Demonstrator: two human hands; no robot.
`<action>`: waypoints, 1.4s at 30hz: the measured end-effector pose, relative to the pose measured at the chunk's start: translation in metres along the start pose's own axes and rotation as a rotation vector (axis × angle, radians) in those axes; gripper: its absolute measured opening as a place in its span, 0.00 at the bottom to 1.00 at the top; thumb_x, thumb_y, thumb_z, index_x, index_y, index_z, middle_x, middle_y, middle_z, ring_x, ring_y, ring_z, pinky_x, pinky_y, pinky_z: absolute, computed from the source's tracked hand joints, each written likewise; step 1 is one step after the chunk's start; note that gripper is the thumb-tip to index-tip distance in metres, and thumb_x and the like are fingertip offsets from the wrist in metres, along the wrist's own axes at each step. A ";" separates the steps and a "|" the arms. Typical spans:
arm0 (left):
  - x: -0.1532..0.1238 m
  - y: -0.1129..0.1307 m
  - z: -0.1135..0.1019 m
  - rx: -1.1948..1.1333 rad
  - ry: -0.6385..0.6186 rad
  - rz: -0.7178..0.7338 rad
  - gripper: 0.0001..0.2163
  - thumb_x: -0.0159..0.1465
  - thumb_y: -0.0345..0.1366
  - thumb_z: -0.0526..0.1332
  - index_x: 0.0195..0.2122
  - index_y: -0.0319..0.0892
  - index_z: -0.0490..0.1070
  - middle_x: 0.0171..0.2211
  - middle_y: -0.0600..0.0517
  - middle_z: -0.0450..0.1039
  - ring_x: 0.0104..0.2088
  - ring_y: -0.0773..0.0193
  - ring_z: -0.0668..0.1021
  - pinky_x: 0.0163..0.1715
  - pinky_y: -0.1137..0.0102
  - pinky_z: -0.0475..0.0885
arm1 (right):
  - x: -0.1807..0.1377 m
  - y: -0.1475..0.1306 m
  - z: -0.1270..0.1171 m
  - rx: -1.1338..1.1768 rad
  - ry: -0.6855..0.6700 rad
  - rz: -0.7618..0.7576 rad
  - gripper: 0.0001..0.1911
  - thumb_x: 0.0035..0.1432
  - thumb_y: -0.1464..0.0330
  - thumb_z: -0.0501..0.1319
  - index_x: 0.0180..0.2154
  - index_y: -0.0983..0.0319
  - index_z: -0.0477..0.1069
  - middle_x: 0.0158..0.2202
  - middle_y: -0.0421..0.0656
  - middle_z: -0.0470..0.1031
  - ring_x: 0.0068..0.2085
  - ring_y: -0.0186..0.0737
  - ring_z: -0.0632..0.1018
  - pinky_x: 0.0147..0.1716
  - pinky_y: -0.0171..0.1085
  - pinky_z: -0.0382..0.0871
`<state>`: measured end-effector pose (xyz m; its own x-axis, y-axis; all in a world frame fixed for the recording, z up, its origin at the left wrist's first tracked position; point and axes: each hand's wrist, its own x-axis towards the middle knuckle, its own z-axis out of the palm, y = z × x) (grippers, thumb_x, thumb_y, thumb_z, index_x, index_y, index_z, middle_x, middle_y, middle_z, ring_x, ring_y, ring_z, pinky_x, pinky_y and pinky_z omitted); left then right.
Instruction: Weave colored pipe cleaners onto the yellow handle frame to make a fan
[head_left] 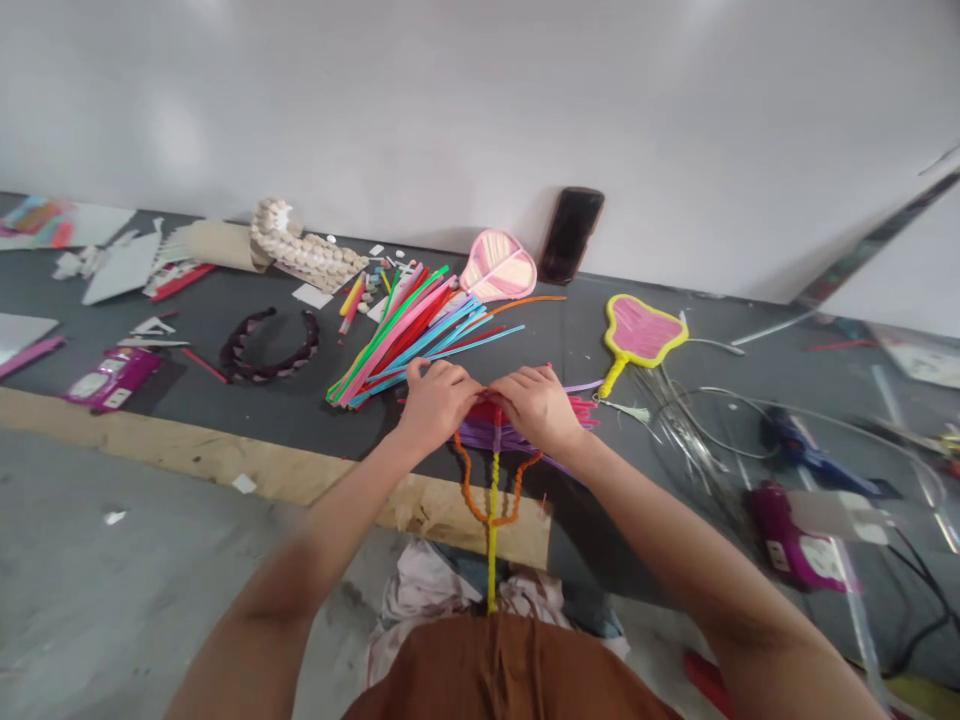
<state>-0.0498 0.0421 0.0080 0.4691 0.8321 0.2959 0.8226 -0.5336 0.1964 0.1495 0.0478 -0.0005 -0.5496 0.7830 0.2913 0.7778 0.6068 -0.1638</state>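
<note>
My left hand (442,402) and my right hand (541,405) meet at the table's front, fingers closed on the top of a pipe-cleaner frame. Its twisted yellow stem (493,560) runs down toward my body, and an orange twisted outline (465,480) curves up both sides to my fingers. The exact spot between the fingertips is hidden. Behind and under my hands lie purple pipe cleaners (480,435) and some pink ones. Just beyond my left hand is a loose bundle of pipe cleaners (405,340) in red, pink, green, blue and orange.
A phone (571,235) leans on the wall beside a pink fan-shaped piece (499,265). A yellow-edged pink fan (646,335) and thin wires (682,420) lie right. A braided headband (270,345) lies left. Purple power strips (112,378), a glue gun (814,450) and cables flank the work spot.
</note>
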 end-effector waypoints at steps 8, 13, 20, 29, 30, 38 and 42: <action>0.003 -0.012 -0.003 0.145 -0.063 -0.026 0.12 0.66 0.30 0.55 0.30 0.43 0.76 0.31 0.48 0.76 0.40 0.55 0.72 0.50 0.49 0.54 | -0.024 0.026 0.002 0.028 0.008 0.085 0.13 0.68 0.67 0.53 0.38 0.59 0.76 0.38 0.42 0.80 0.39 0.39 0.73 0.39 0.39 0.54; 0.000 0.002 0.001 0.086 -0.083 0.054 0.17 0.64 0.25 0.53 0.47 0.49 0.75 0.44 0.48 0.78 0.46 0.54 0.72 0.53 0.48 0.52 | -0.032 0.026 0.010 0.025 -0.040 0.119 0.13 0.68 0.68 0.53 0.38 0.58 0.77 0.38 0.43 0.80 0.39 0.40 0.72 0.38 0.39 0.55; -0.007 0.013 0.014 0.106 -0.144 0.156 0.20 0.65 0.24 0.52 0.51 0.50 0.73 0.51 0.48 0.76 0.50 0.52 0.71 0.55 0.44 0.51 | -0.031 0.023 0.010 0.017 -0.049 0.122 0.14 0.68 0.67 0.52 0.37 0.58 0.77 0.37 0.43 0.79 0.39 0.41 0.71 0.38 0.39 0.54; -0.010 0.013 0.021 0.123 -0.081 0.147 0.18 0.66 0.24 0.53 0.50 0.50 0.73 0.50 0.47 0.76 0.53 0.53 0.70 0.56 0.45 0.52 | -0.039 0.030 -0.009 -0.035 -0.044 0.138 0.12 0.66 0.70 0.54 0.40 0.58 0.77 0.38 0.43 0.80 0.39 0.41 0.73 0.43 0.42 0.52; -0.010 0.013 0.021 0.124 -0.084 0.150 0.18 0.66 0.23 0.53 0.50 0.50 0.73 0.50 0.47 0.76 0.54 0.53 0.70 0.56 0.45 0.51 | -0.041 0.034 -0.011 -0.039 -0.038 0.154 0.12 0.66 0.71 0.54 0.40 0.58 0.77 0.37 0.43 0.81 0.39 0.41 0.73 0.42 0.42 0.52; -0.010 0.013 0.021 0.128 -0.096 0.145 0.19 0.66 0.22 0.51 0.50 0.49 0.73 0.51 0.46 0.75 0.54 0.54 0.70 0.57 0.45 0.51 | -0.051 0.050 -0.010 -0.004 -0.037 0.211 0.10 0.65 0.65 0.57 0.39 0.58 0.77 0.37 0.42 0.81 0.39 0.40 0.73 0.41 0.41 0.52; -0.008 0.014 0.019 0.135 -0.118 0.131 0.19 0.66 0.22 0.50 0.49 0.50 0.74 0.51 0.46 0.75 0.55 0.53 0.70 0.57 0.45 0.51 | -0.049 0.046 -0.007 0.008 -0.047 0.212 0.10 0.65 0.67 0.57 0.39 0.57 0.78 0.37 0.42 0.80 0.39 0.40 0.73 0.42 0.40 0.52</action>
<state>-0.0358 0.0303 -0.0095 0.6027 0.7731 0.1975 0.7840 -0.6198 0.0337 0.2147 0.0366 -0.0156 -0.3879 0.8986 0.2050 0.8752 0.4289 -0.2238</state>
